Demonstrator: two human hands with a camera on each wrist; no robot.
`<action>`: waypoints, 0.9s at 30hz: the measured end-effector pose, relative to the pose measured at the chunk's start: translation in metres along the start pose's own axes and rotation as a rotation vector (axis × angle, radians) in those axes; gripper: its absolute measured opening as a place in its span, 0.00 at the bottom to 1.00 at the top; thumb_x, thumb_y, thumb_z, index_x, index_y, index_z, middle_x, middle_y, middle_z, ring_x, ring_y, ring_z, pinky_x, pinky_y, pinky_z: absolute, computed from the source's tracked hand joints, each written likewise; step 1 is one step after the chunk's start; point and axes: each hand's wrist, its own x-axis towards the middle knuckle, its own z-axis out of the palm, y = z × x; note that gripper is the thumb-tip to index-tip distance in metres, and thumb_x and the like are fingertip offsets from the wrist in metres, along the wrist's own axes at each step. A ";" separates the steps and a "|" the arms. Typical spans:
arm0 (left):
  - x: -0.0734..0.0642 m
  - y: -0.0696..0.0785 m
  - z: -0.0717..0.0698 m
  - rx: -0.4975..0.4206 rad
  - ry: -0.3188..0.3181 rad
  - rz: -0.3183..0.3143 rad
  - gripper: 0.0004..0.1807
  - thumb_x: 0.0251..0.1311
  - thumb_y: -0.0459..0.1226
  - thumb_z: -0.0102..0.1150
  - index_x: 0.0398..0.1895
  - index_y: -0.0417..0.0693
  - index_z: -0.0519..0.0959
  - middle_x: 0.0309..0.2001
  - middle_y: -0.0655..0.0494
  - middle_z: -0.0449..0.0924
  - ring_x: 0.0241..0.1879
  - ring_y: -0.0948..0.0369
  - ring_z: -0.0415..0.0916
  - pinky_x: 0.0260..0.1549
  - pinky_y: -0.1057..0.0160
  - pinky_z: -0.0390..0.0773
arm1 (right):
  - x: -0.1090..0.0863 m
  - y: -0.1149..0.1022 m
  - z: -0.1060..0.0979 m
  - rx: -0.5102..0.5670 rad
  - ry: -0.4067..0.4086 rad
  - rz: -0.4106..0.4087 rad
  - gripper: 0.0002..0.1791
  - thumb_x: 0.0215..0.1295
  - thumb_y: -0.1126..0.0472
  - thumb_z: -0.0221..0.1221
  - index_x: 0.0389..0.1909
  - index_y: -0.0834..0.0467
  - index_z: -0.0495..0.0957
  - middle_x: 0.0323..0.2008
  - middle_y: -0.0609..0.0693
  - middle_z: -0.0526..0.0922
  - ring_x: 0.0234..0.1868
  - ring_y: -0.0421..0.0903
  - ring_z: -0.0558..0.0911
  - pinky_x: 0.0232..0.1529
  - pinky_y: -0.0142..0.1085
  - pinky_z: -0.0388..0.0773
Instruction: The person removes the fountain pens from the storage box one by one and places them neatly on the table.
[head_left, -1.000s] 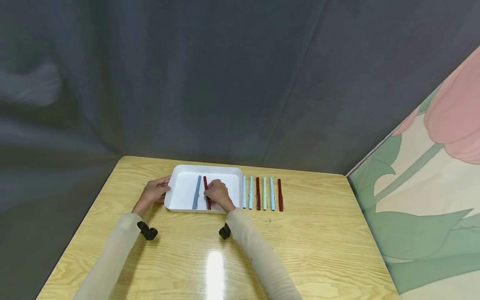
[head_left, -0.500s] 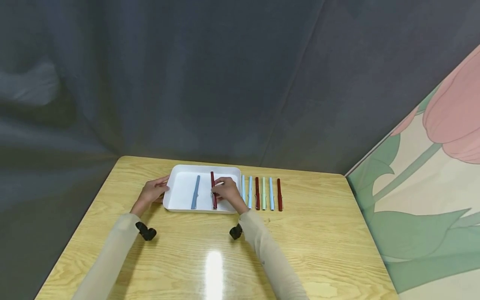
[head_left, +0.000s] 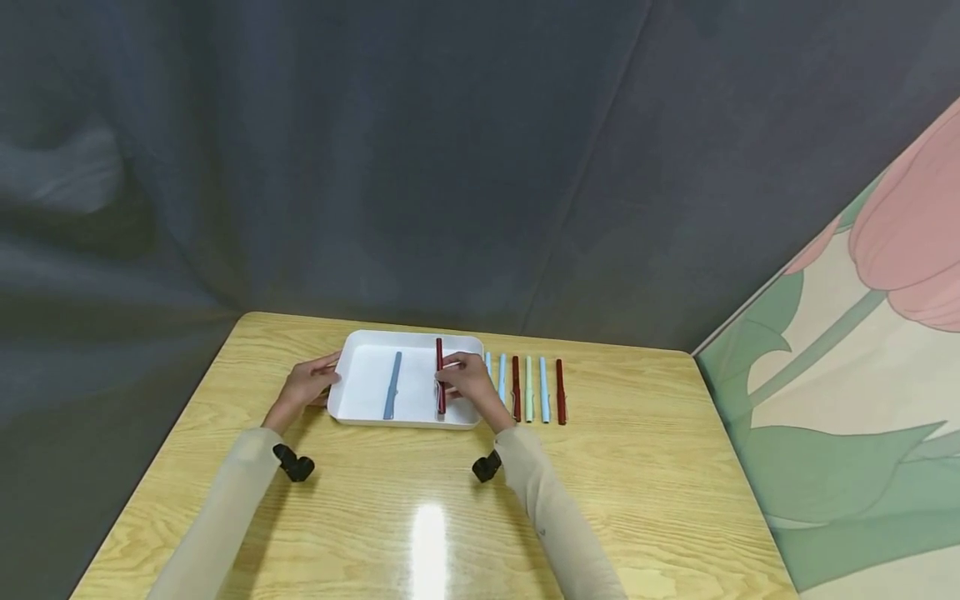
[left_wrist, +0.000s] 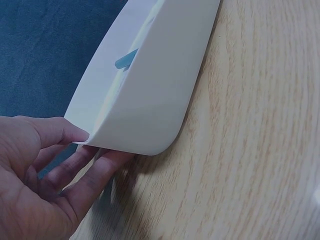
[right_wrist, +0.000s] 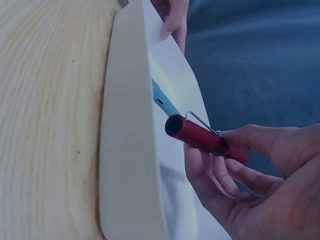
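Note:
A white tray (head_left: 360,407) lies on the table, and my left hand (head_left: 303,385) grips its left end. In the left wrist view the thumb (left_wrist: 67,131) sits over the rim with fingers below it. My right hand (head_left: 468,379) pinches a dark red pen (head_left: 440,392) above the right part of the tray. The right wrist view shows the pen's wire clip (right_wrist: 202,122) and round end, thumb on one side and fingers on the other. A blue-grey pen (head_left: 392,387) lies inside the tray, left of the held one.
Right of the tray stands a row of several pens: light blue ones (head_left: 544,392), dark red ones (head_left: 561,392) and a pale green one (head_left: 529,392). Behind the wooden table (head_left: 637,492) hangs a dark curtain (head_left: 420,167). A flowered cloth (head_left: 847,400) borders the right side.
My right hand has lifted the red pen off the tray floor and carried it rightward. The left hand stays at the tray's left end, and the blue-grey pen has not moved.

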 end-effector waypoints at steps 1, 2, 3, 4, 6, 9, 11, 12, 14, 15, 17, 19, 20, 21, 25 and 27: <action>0.000 0.001 0.000 0.002 0.001 -0.001 0.31 0.75 0.34 0.54 0.80 0.46 0.64 0.70 0.30 0.71 0.45 0.62 0.84 0.31 0.66 0.86 | -0.001 -0.001 -0.003 0.012 0.003 -0.006 0.13 0.69 0.69 0.65 0.52 0.70 0.81 0.36 0.60 0.88 0.26 0.42 0.84 0.38 0.50 0.89; 0.000 0.001 0.001 0.004 0.003 -0.003 0.31 0.75 0.34 0.54 0.80 0.46 0.64 0.70 0.30 0.71 0.47 0.60 0.84 0.31 0.66 0.86 | -0.001 -0.001 -0.006 0.021 0.008 -0.005 0.14 0.69 0.69 0.65 0.52 0.70 0.81 0.37 0.60 0.88 0.27 0.42 0.85 0.39 0.51 0.89; 0.000 0.001 0.001 0.007 0.006 -0.007 0.31 0.75 0.34 0.54 0.80 0.47 0.64 0.70 0.31 0.71 0.48 0.57 0.85 0.32 0.66 0.87 | -0.001 -0.001 -0.008 0.022 0.016 -0.006 0.14 0.69 0.69 0.65 0.53 0.69 0.81 0.38 0.60 0.88 0.28 0.43 0.85 0.40 0.51 0.89; 0.000 0.002 0.001 0.008 0.007 -0.010 0.31 0.75 0.34 0.54 0.80 0.47 0.65 0.70 0.31 0.71 0.50 0.56 0.85 0.32 0.65 0.87 | -0.002 -0.001 -0.012 0.029 0.019 -0.009 0.15 0.70 0.68 0.65 0.54 0.69 0.81 0.39 0.60 0.88 0.29 0.44 0.86 0.41 0.52 0.89; -0.001 0.002 0.002 0.013 0.011 -0.015 0.31 0.76 0.34 0.54 0.80 0.47 0.65 0.71 0.31 0.71 0.54 0.51 0.84 0.33 0.65 0.87 | -0.004 -0.001 -0.018 0.036 0.027 -0.016 0.16 0.70 0.68 0.65 0.56 0.68 0.80 0.41 0.62 0.88 0.31 0.46 0.87 0.42 0.53 0.89; -0.001 0.001 0.002 0.013 0.013 -0.015 0.31 0.76 0.34 0.54 0.80 0.47 0.64 0.70 0.31 0.71 0.55 0.49 0.83 0.33 0.64 0.87 | -0.006 0.000 -0.026 0.055 0.048 -0.017 0.17 0.70 0.69 0.65 0.57 0.68 0.80 0.41 0.62 0.88 0.31 0.46 0.87 0.41 0.53 0.89; -0.001 0.000 0.002 0.012 0.010 -0.011 0.31 0.76 0.33 0.53 0.80 0.47 0.64 0.70 0.31 0.71 0.54 0.50 0.84 0.33 0.64 0.87 | -0.007 0.000 -0.032 0.069 0.063 -0.015 0.16 0.70 0.69 0.65 0.56 0.69 0.79 0.40 0.61 0.87 0.29 0.44 0.86 0.39 0.51 0.89; -0.001 0.000 0.002 0.010 0.008 -0.009 0.31 0.76 0.33 0.53 0.80 0.47 0.64 0.70 0.30 0.71 0.53 0.52 0.84 0.33 0.65 0.87 | -0.007 0.001 -0.035 0.074 0.075 -0.008 0.16 0.69 0.69 0.65 0.56 0.68 0.79 0.38 0.59 0.87 0.28 0.43 0.86 0.38 0.49 0.89; -0.001 -0.001 0.002 0.005 0.007 -0.004 0.31 0.75 0.33 0.54 0.80 0.46 0.64 0.70 0.30 0.71 0.51 0.55 0.84 0.32 0.65 0.87 | -0.007 0.001 -0.043 0.083 0.098 0.002 0.17 0.69 0.69 0.66 0.56 0.68 0.79 0.37 0.57 0.87 0.27 0.42 0.85 0.37 0.47 0.89; -0.001 -0.001 0.002 0.003 0.007 -0.002 0.31 0.75 0.33 0.54 0.80 0.46 0.64 0.70 0.31 0.71 0.50 0.56 0.84 0.32 0.66 0.87 | -0.007 0.002 -0.047 0.085 0.106 0.004 0.17 0.69 0.69 0.65 0.57 0.68 0.79 0.37 0.56 0.87 0.27 0.42 0.85 0.37 0.47 0.89; -0.002 -0.001 0.002 0.004 0.006 0.004 0.31 0.75 0.34 0.54 0.80 0.45 0.64 0.70 0.30 0.71 0.50 0.57 0.84 0.31 0.66 0.86 | -0.007 0.002 -0.055 0.090 0.121 0.004 0.18 0.69 0.69 0.65 0.58 0.68 0.79 0.36 0.55 0.86 0.27 0.42 0.85 0.39 0.50 0.89; -0.002 -0.001 0.002 0.001 0.009 0.005 0.31 0.75 0.33 0.54 0.80 0.45 0.64 0.70 0.30 0.71 0.51 0.56 0.84 0.31 0.66 0.86 | -0.007 0.004 -0.063 0.094 0.132 0.006 0.19 0.69 0.69 0.66 0.59 0.68 0.79 0.36 0.54 0.85 0.27 0.41 0.84 0.41 0.52 0.89; -0.002 -0.001 0.002 0.000 0.009 0.006 0.31 0.75 0.34 0.54 0.80 0.45 0.64 0.70 0.30 0.72 0.51 0.55 0.84 0.31 0.66 0.86 | -0.008 0.005 -0.066 0.094 0.136 0.004 0.19 0.69 0.69 0.66 0.59 0.69 0.79 0.36 0.53 0.85 0.26 0.41 0.84 0.42 0.54 0.89; -0.002 -0.001 0.002 0.000 0.006 0.008 0.31 0.76 0.33 0.54 0.80 0.45 0.64 0.70 0.30 0.71 0.52 0.54 0.84 0.32 0.66 0.86 | -0.008 0.005 -0.070 0.095 0.139 0.001 0.19 0.69 0.69 0.65 0.59 0.69 0.79 0.36 0.54 0.85 0.26 0.41 0.84 0.43 0.55 0.88; -0.003 0.000 0.001 -0.007 0.005 0.012 0.31 0.76 0.33 0.54 0.80 0.45 0.64 0.70 0.29 0.71 0.52 0.52 0.84 0.32 0.65 0.87 | -0.011 0.008 -0.082 0.080 0.151 -0.012 0.19 0.69 0.69 0.65 0.59 0.70 0.79 0.40 0.58 0.87 0.27 0.42 0.85 0.42 0.54 0.89; -0.002 0.000 0.001 -0.005 0.005 0.014 0.31 0.76 0.33 0.53 0.80 0.45 0.63 0.69 0.29 0.71 0.51 0.53 0.84 0.31 0.66 0.86 | -0.012 0.011 -0.087 0.080 0.153 -0.019 0.19 0.70 0.69 0.65 0.59 0.70 0.79 0.41 0.61 0.87 0.28 0.43 0.85 0.40 0.53 0.89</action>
